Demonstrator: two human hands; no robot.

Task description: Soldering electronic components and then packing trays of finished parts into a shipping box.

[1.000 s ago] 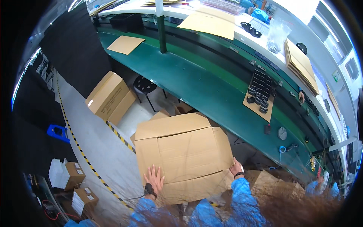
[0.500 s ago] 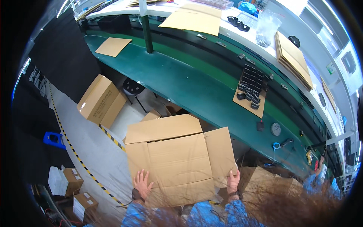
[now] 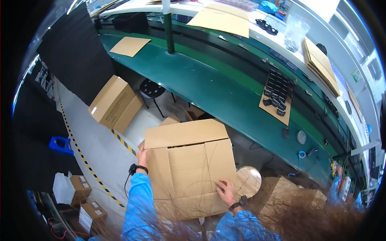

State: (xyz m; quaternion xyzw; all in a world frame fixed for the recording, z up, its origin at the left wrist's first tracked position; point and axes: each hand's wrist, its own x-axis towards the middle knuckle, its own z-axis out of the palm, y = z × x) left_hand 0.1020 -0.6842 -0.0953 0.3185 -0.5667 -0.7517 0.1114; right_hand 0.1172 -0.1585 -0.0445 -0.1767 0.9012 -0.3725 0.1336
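Observation:
In front of me stands a large brown cardboard box [image 3: 189, 164]. Both its side flaps lie folded inward, while the far flap [image 3: 187, 133] slopes up along the back, with a narrow dark gap beneath its edge. My left hand [image 3: 142, 156] grips the box's left edge near the far corner, its fingers partly hidden. On the right part of the top rests my right hand [image 3: 226, 193], fingers apart and slightly bent, touching the folded right flap [image 3: 219, 164] and holding nothing.
A round stool seat [image 3: 249, 181] stands right of the box. Beyond runs a green workbench [image 3: 209, 88] with black parts [image 3: 277, 90] on a cardboard sheet. Another carton [image 3: 116, 102], a black stool [image 3: 152, 89] and a blue stool [image 3: 61, 145] stand leftward. Another person's sleeve [image 3: 333, 193] shows at right.
The right flap has folded inward onto the box. My right hand moved from that flap's outer edge onto the top; my left hand moved from the top to the far left edge.

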